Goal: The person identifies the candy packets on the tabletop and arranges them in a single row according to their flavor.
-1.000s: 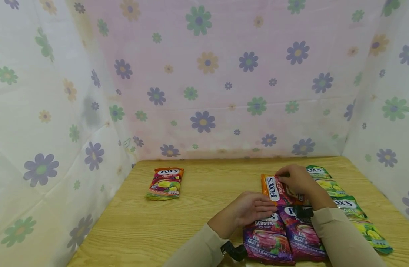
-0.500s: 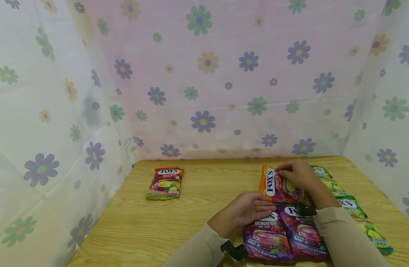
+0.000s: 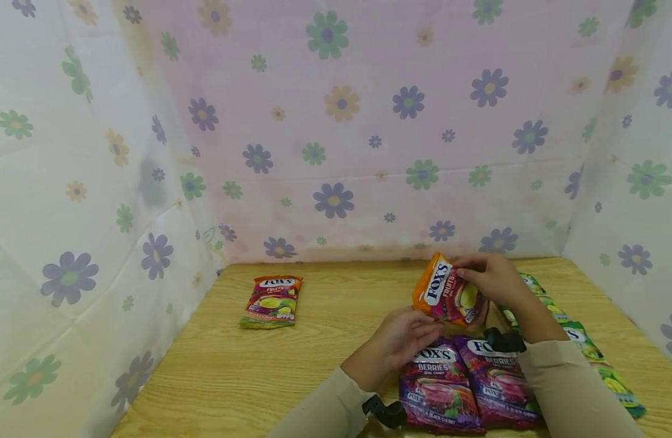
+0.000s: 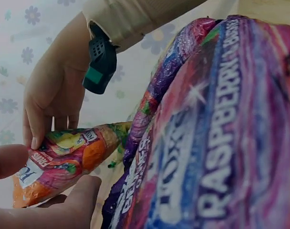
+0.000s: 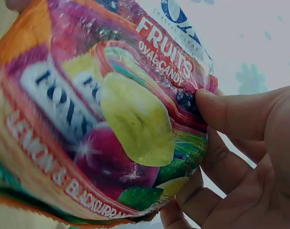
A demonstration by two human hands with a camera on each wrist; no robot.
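An orange-and-red Fox's Fruits candy bag (image 3: 451,292) is raised and tilted above the table. My right hand (image 3: 497,281) pinches its upper right edge, thumb (image 5: 231,114) on the printed front and fingers behind. My left hand (image 3: 396,340) is at the bag's lower left corner, fingers loosely extended. In the left wrist view the bag's orange end lies between the left thumb and fingers; whether they touch it I cannot tell. Just below are two purple Fox's Berries bags (image 3: 440,389), (image 3: 500,383), flat and side by side.
Green Fox's bags (image 3: 610,377) lie in a column at the right, partly behind the right arm. Another Fruits bag (image 3: 273,301) lies at the back left of the wooden table (image 3: 232,377). Flower-print cloth (image 3: 369,152) walls the back and both sides.
My right hand has lifted the Fruits bag off the table behind the purple bags and tilted it, bringing it slightly left. My left hand has shifted a little left and up to its corner.
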